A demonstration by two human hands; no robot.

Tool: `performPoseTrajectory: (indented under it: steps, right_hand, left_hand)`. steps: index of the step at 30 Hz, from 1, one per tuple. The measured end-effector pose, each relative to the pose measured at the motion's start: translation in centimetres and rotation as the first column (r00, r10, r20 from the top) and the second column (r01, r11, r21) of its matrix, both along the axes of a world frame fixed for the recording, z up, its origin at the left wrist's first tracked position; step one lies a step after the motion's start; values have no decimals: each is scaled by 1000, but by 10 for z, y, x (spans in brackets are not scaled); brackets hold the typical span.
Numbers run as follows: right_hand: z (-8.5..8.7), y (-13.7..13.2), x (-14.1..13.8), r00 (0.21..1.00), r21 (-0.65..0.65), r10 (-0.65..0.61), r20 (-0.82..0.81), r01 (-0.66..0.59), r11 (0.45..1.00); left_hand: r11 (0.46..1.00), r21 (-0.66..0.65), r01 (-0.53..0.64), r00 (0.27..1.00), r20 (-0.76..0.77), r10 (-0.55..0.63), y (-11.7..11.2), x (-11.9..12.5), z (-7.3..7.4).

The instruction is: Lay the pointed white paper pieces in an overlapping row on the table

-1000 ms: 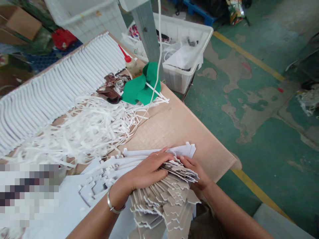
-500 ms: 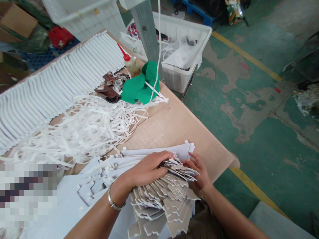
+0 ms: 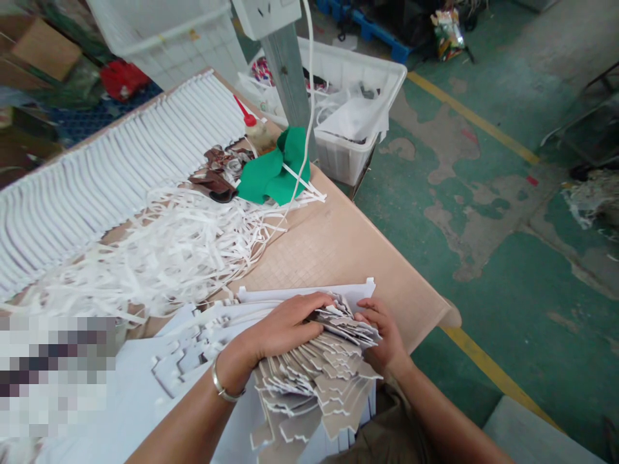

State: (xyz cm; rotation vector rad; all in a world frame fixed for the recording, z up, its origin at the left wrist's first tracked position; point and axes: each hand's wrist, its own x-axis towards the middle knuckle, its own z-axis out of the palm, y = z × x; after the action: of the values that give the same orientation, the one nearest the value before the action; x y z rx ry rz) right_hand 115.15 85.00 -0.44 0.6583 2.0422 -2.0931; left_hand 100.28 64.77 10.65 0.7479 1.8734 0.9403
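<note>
Fanned stack of die-cut grey cards [image 3: 319,386] is held at the near edge of the table [image 3: 348,251], right of centre, overhanging toward the person's lap. Grey faces are up, white edges are shown, and notched tabs are stepped along the fan.

Left hand [image 3: 285,328] is laid palm-down on top of the stack, fingers curled and pressed onto the upper cards. A metal bracelet [image 3: 222,386] is worn on that wrist.

Right hand [image 3: 382,341] is set against the right end of the stack, fingers bent around the card ends, thumb on top. The ends are pinched.

One white card [image 3: 358,293] with a small tab is seen flat under the far side of the fan. More white die-cut sheets [image 3: 159,367] are spread to the left of the stack, partly under the left forearm.

A loose heap of white paper strips [image 3: 169,251] is piled farther left, mid-table. Behind it, a long row of white folded pieces [image 3: 111,174] is lined up along the far-left edge.

At the far end of the table: green cloth [image 3: 275,171], brown scrap [image 3: 215,177] just left of it, glue bottle [image 3: 254,129] with a red nozzle behind both. A grey metal post [image 3: 287,71] is stood there, with a white cable [image 3: 308,96] hung down beside it onto the cloth.

A white crate [image 3: 387,77] with plastic and scraps is placed beyond the table, far right. Green floor is marked with a yellow line [image 3: 474,116].
</note>
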Motion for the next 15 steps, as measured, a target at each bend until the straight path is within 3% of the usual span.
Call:
performPoseTrajectory:
  steps: [3,6,8,12,15]
  right_hand:
    - [-3,-3,0,987,-81,-158,13,158,984]
    - [-6,-4,-4,904,-94,-415,99,424,901]
    - [-4,-6,-5,868,-80,-482,120,492,867]
    - [11,-17,2,912,-186,-381,151,405,895]
    - [11,-22,11,906,-171,-212,367,290,942]
  left_hand:
    - [1000,2,27,1000,8,-27,0,-1,2]
    - [999,-15,39,999,25,-39,-1,-3,3]
    - [1000,-23,-2,999,33,3,-3,0,3]
    - [984,97,-152,987,72,146,-4,13,4]
    - [928,137,-348,938,46,344,-14,12,5]
